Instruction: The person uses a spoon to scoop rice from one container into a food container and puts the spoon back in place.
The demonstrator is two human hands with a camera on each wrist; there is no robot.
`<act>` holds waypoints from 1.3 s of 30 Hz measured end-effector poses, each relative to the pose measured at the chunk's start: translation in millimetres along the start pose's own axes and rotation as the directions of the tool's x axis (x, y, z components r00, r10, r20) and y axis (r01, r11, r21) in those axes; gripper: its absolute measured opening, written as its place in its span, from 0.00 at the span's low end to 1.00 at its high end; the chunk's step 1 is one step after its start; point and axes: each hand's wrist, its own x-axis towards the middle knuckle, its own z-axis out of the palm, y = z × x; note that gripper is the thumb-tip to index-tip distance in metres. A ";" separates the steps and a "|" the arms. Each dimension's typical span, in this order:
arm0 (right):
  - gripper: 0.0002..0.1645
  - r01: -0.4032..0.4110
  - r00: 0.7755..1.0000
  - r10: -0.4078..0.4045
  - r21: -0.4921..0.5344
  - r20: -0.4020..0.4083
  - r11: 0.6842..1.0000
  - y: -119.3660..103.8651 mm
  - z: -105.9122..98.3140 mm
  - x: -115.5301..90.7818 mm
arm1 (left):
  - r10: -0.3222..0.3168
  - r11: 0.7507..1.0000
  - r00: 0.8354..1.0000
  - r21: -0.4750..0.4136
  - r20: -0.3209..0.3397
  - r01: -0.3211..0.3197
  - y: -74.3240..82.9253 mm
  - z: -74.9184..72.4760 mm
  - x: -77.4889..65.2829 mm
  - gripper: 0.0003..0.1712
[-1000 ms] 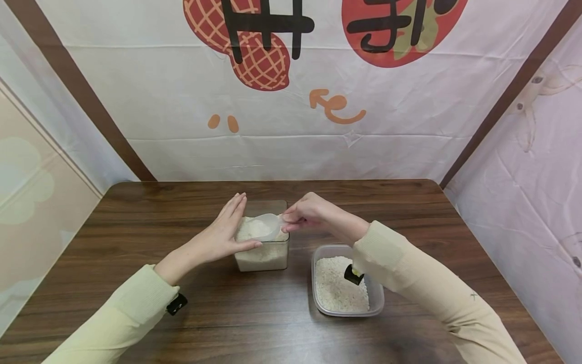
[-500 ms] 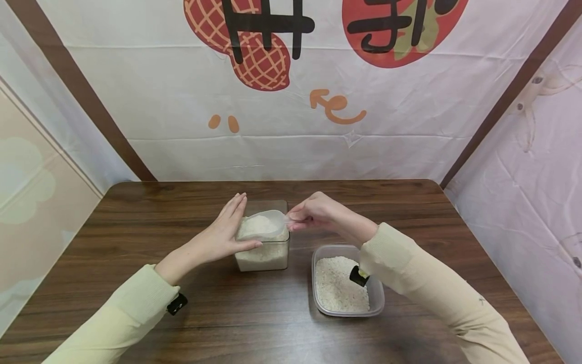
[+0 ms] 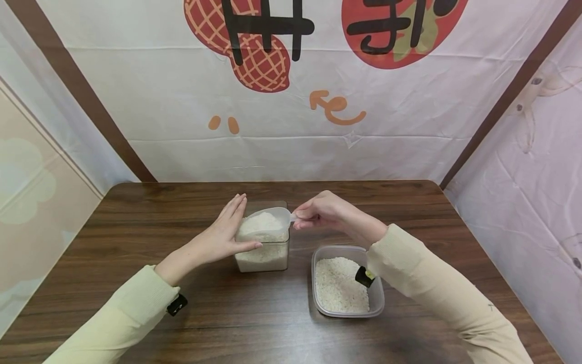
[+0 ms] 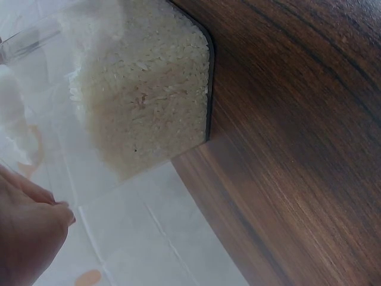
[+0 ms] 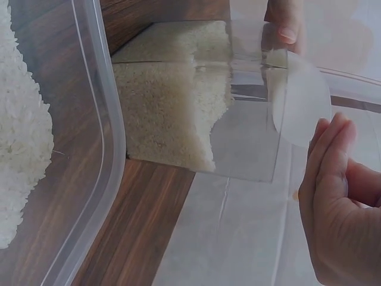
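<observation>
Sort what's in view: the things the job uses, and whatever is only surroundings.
In use:
scoop, loaded, in the right hand
square clear container of rice, left hand at its rim
low tub of rice, probably

Only surroundings:
wooden table
printed backdrop

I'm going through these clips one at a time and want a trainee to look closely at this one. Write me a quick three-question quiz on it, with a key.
1. Which hand holds the scoop?
a) left
b) right
c) both

2. Fill in: in the head view, the square container stands to the ____ of the low tub.

3. True or false: the low tub is empty.

Key:
1. b, the right hand has it.
2. left.
3. False, rice lies in it.
</observation>
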 end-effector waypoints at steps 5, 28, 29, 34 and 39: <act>0.19 0.006 1.000 -0.006 0.019 0.008 1.000 -0.7 -4.2 -3.5 | 0.001 1.000 1.000 -0.004 -0.001 -0.001 -0.3 0.4 -0.7 0.64; 0.21 0.065 0.997 -0.066 0.019 0.049 0.998 2.0 -28.1 -23.2 | -0.018 1.000 1.000 -0.011 0.008 0.018 2.3 0.3 -2.0 0.64; 0.21 0.065 0.997 -0.066 0.016 0.050 0.998 2.3 -29.3 -24.1 | -0.018 1.000 1.000 -0.012 0.008 0.018 2.2 0.4 -2.0 0.64; 0.21 0.068 0.996 -0.069 0.010 0.057 0.998 4.1 -35.5 -28.5 | -0.016 1.000 1.000 -0.017 0.005 0.016 2.1 0.2 -2.3 0.64; 0.21 0.080 0.995 -0.080 0.010 0.066 0.997 6.6 -41.6 -33.1 | -0.016 1.000 1.000 -0.016 0.002 0.016 2.1 0.1 -2.5 0.64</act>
